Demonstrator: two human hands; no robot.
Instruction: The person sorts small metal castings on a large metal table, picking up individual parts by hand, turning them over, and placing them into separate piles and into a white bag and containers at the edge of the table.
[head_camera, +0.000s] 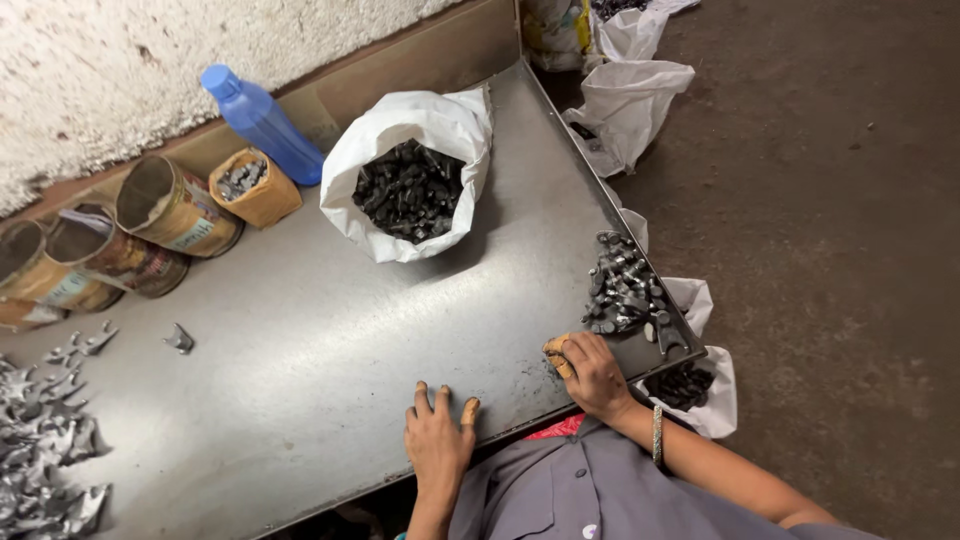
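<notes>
Now the left hand (437, 432) lies flat and open on the metal table (330, 350) at its near edge, holding nothing. The right hand (590, 372) is curled near the right edge, just beside the pile of small dark parts (622, 288); whether it grips a part cannot be told. A white bag of black parts (410, 185) stands behind, tins (175, 205) and a blue bottle (262, 122) along the far edge.

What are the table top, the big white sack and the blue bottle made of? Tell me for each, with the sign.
Table top: likely sheet metal, dull grey with soft reflections and a raised edge.
White sack: probably woven plastic, its rolled rim creased and slightly shiny.
Blue bottle: apparently plastic, translucent blue with a matching cap.
</notes>
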